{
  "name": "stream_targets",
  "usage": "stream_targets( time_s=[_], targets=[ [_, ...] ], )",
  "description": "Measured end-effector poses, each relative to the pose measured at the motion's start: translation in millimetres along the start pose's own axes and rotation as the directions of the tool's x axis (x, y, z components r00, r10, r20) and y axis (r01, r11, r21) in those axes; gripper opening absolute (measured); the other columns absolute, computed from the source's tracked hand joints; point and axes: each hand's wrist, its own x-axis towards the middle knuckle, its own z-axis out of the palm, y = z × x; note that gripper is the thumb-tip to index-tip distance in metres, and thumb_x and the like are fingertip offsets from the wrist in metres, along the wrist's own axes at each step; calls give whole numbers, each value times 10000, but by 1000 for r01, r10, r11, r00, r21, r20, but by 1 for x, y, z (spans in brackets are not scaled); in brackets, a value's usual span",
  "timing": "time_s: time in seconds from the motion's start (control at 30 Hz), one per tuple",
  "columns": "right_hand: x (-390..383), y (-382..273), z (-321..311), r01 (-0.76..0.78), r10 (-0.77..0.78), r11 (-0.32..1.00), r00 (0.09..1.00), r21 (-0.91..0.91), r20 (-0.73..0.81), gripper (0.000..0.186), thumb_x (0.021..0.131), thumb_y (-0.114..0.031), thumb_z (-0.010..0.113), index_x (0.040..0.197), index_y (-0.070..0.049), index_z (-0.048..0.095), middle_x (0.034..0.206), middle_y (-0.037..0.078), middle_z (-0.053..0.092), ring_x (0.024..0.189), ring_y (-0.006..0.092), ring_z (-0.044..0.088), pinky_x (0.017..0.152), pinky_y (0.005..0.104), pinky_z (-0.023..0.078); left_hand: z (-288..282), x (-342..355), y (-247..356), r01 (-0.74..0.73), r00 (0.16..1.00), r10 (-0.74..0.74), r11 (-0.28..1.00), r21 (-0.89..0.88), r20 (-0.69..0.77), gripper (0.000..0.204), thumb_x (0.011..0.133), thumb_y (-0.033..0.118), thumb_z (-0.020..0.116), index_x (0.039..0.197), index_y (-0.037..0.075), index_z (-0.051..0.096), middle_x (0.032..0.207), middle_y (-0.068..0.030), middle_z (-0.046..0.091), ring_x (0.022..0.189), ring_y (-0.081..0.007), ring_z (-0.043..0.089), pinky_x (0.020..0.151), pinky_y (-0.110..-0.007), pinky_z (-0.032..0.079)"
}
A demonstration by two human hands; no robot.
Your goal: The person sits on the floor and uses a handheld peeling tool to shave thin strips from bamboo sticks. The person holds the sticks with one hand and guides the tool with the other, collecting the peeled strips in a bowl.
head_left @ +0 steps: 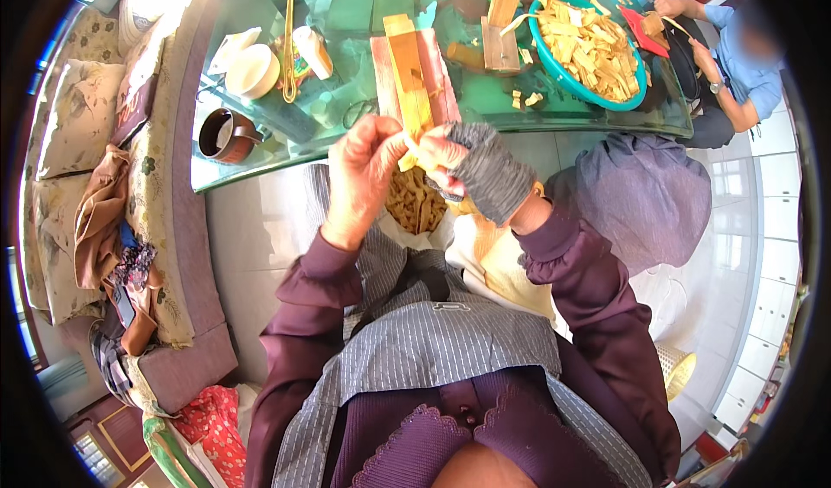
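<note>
Fingers (381, 128) of our left hand (359, 168) and right hand (474, 164) pinch a yellow strip (413, 154); heaped pieces (415, 204) below look done; we reckon pale slices (584, 42) in the teal basin (642, 85) are left.

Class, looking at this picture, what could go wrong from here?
The yellow strip, pinched by the left hand and right hand, might slip or tear. The brown mug stands near the edge of the glass table, so a bump could tip it off. The teal basin is heaped, so pale pieces might spill.
</note>
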Motion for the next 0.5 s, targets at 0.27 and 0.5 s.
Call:
stream_targets(
  time_s=[0.27, 0.5],
  targets=[
    [10, 8, 1, 32, -43, 998, 961, -48, -272, 304, 875, -367, 631, 886, -67, 581, 557, -24, 493, 428, 53, 438, 386, 207, 342, 25, -15, 18, 95, 992, -99, 994, -53, -76, 140, 930, 92, 547, 1005, -2, 619, 756, -26, 632, 728, -78, 592, 684, -220, 465],
    [0, 4, -20, 2, 77, 948, 969, 318, -236, 371, 939, -458, 477, 885, -93, 509, 619, -28, 447, 425, 40, 352, 396, 187, 252, 7, -18, 24, 118, 993, -116, 989, -94, 24, 88, 906, 76, 579, 913, -8, 605, 738, -43, 619, 668, -98, 573, 661, -226, 455]
  ],
)
